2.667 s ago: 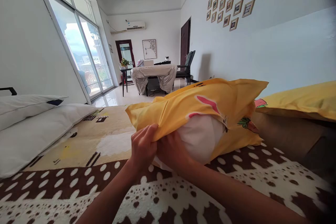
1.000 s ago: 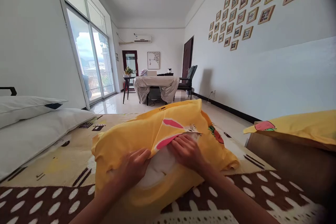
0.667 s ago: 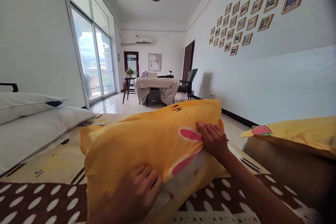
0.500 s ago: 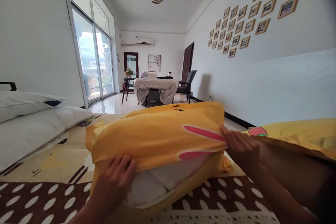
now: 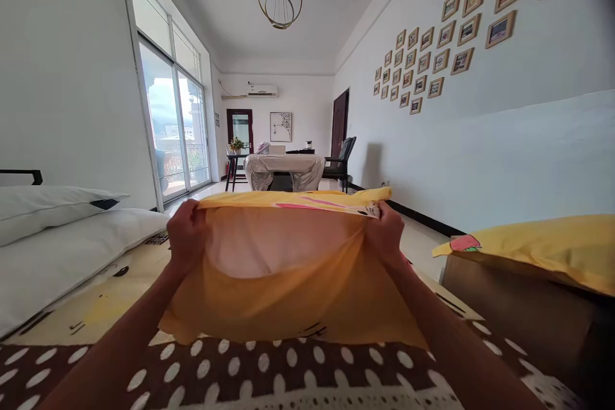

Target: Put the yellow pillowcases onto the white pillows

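Observation:
In the head view a yellow pillowcase (image 5: 288, 304) with pink stripes along its upper edge is stretched upright over the bed. My left hand (image 5: 186, 234) is closed on the left end of its upper edge. The right end of that edge is gripped by my right hand (image 5: 387, 230). Between the hands the opening gapes toward me, and a white pillow (image 5: 283, 237) shows inside. The lower part of the case hangs onto the brown bedding with white dots (image 5: 264, 362).
White pillows (image 5: 72, 250) lie at the left. Another yellow pillow (image 5: 542, 246) rests on a brown box (image 5: 514, 295) at the right. Farther back stand a covered table (image 5: 283, 163) and a black chair (image 5: 341, 163).
Both hands have risen, my left hand the most, lifting the pillowcase edge. The opening is now wider and faces me, and more of the dotted bedding shows in front.

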{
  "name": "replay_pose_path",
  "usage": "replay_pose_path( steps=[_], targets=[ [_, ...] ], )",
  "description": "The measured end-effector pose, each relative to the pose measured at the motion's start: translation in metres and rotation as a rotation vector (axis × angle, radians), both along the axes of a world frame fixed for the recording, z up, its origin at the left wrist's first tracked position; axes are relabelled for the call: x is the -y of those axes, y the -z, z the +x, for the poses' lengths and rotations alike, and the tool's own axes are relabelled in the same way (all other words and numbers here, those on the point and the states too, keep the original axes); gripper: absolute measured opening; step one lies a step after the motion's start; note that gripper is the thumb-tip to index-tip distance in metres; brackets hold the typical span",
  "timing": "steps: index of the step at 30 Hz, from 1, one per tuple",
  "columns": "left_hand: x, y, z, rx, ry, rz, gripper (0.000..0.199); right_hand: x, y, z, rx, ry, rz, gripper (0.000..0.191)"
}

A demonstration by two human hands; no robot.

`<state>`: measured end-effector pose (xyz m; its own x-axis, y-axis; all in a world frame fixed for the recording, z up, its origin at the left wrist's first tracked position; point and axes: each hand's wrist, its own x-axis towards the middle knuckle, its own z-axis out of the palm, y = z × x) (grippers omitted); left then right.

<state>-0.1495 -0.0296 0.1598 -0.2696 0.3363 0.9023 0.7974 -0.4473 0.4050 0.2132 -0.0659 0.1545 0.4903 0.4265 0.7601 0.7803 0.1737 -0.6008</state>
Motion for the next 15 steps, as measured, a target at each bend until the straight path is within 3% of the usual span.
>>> replay_pose_path(
  steps=[3, 5, 6, 8, 9, 12, 14, 15],
  targets=[
    [0.001, -0.031, -0.003, 0.227, -0.082, 0.305, 0.015, 0.007, -0.013, -0.028, -0.153, 0.009, 0.426, 0.011],
    [0.004, -0.031, -0.012, 0.236, -0.127, 0.404, 0.016, 0.007, -0.006, -0.032, -0.127, -0.012, 0.523, 0.012],
    [0.005, -0.023, -0.019, 0.174, -0.139, 0.437, 0.015, 0.006, 0.002, -0.028, -0.082, -0.018, 0.495, 0.012],
    [0.004, 0.006, -0.035, -0.069, -0.139, 0.445, 0.012, 0.001, 0.026, -0.011, 0.073, -0.013, 0.284, 0.01],
    [0.003, 0.026, -0.043, -0.249, -0.112, 0.409, 0.012, -0.001, 0.041, 0.0, 0.198, -0.014, 0.102, 0.008],
    [0.002, 0.093, -0.058, -0.72, 0.079, 0.134, 0.015, -0.005, 0.091, 0.025, 0.678, -0.066, -0.497, 0.008],
    [0.003, 0.126, -0.061, -0.852, 0.143, -0.105, 0.022, -0.005, 0.117, 0.026, 0.804, -0.091, -0.657, 0.017],
    [0.005, 0.135, -0.061, -0.878, 0.15, -0.217, 0.024, -0.004, 0.125, 0.023, 0.823, -0.091, -0.686, 0.02]
  ],
)
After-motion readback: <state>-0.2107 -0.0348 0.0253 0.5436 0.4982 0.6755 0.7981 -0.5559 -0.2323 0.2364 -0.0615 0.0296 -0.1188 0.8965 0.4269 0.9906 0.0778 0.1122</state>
